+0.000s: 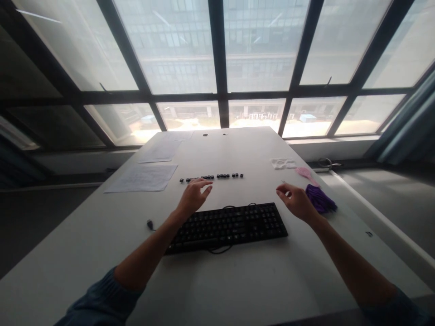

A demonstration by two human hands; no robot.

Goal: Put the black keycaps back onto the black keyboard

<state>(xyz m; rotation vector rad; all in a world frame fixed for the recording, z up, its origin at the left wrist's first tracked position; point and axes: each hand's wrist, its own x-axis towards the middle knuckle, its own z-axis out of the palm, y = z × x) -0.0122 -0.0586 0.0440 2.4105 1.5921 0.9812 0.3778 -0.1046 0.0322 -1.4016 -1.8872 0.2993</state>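
Observation:
A black keyboard (231, 226) lies slightly slanted on the white table in front of me. Beyond it runs a row of small black keycaps (223, 175), loose on the tabletop. My left hand (194, 195) hovers over the keyboard's far left side, close to the keycaps; its thumb and fingers are apart, with nothing seen between them. To the right of the keyboard, my right hand (295, 199) is closed in a pinch. A thin, pale bit shows by its fingertips, too small to name. The left forearm covers the keyboard's left end.
Paper sheets (142, 178) lie at the left. A USB plug (150, 224) rests left of the keyboard. On the right are a white cloth (283, 163), a pink item with a handle (307, 175) and a purple cloth (319, 199). Windows stand behind the table (244, 280).

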